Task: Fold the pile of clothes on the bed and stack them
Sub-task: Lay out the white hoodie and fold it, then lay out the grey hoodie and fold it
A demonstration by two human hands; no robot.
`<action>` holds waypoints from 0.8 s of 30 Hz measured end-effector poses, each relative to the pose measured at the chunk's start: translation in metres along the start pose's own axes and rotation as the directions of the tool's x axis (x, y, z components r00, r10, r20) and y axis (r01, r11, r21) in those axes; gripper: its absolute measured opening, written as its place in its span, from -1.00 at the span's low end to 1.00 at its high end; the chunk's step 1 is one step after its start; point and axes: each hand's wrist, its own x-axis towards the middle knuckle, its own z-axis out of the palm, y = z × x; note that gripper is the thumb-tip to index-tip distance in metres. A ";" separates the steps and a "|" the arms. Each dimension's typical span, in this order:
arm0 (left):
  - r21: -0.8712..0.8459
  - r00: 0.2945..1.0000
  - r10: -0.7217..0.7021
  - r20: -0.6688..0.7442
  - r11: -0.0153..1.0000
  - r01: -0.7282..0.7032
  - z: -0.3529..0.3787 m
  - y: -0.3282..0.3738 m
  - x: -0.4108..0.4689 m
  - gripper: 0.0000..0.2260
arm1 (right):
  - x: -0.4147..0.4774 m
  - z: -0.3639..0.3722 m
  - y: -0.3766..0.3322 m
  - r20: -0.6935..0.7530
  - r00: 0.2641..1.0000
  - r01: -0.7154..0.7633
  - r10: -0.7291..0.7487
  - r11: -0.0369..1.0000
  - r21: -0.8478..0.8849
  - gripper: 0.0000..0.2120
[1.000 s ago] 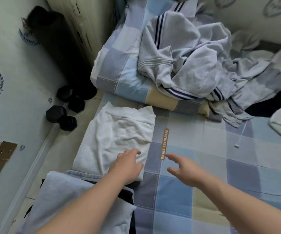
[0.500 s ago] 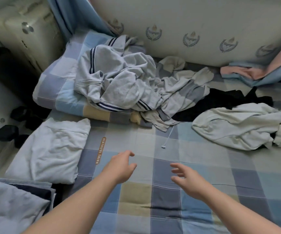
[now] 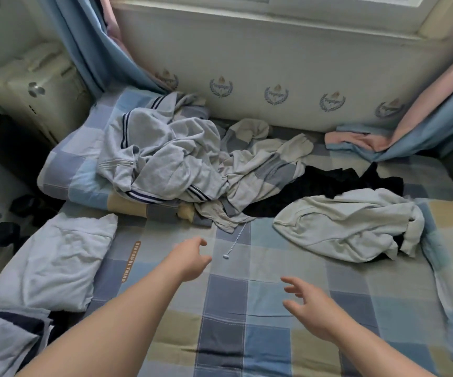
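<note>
Here, left hand and right hand hover, fingers loosely spread.
Cord just ahead; pile beyond; folded cloth at left.

Left hand, right hand: empty, outstretched.

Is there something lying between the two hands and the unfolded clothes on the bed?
Nothing blocks them. Between the left hand, the right hand and the clothes pile lies only bare checked sheet. A thin white cord trails from the pile, ahead of the left hand.
</note>
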 end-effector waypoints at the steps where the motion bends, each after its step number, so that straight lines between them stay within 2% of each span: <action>1: -0.013 1.000 -0.012 -0.021 1.000 0.012 -0.009 0.002 0.008 -0.53 | 0.001 -0.003 -0.002 -0.008 1.000 0.004 -0.004 1.000 -0.019 -0.51; 6: -0.034 0.998 0.005 -0.063 0.999 -0.007 -0.045 -0.006 0.076 -0.52 | 0.057 -0.003 -0.034 -0.069 0.997 0.031 -0.033 0.999 -0.028 -0.47; 8: 0.025 0.996 0.047 -0.076 0.999 -0.045 -0.054 -0.013 0.113 -0.53 | 0.098 0.001 -0.050 -0.076 0.996 0.045 -0.048 0.998 -0.044 -0.45; 11: 0.147 0.987 0.125 -0.103 0.983 -0.109 -0.053 -0.037 0.209 -0.54 | 0.207 0.019 -0.075 -0.102 0.992 0.066 -0.071 0.996 -0.053 -0.42; 17: 0.448 0.938 0.325 -0.121 0.861 -0.241 -0.040 -0.072 0.363 -0.42 | 0.393 0.040 -0.105 -0.128 0.991 0.035 -0.041 0.998 -0.045 -0.35; 20: 0.603 0.913 0.387 -0.127 0.761 -0.239 -0.036 -0.076 0.414 -0.34 | 0.455 0.041 -0.113 -0.151 0.985 0.064 -0.081 0.991 -0.114 -0.31; 22: 0.635 0.908 0.389 -0.153 0.743 -0.211 -0.031 -0.082 0.437 -0.31 | 0.491 0.043 -0.119 -0.159 0.981 0.088 -0.112 0.984 -0.152 -0.28; 24: 0.650 0.897 0.402 -0.184 0.734 -0.196 -0.024 -0.094 0.457 -0.40 | 0.523 0.050 -0.124 -0.144 0.976 0.131 -0.162 0.970 -0.205 -0.23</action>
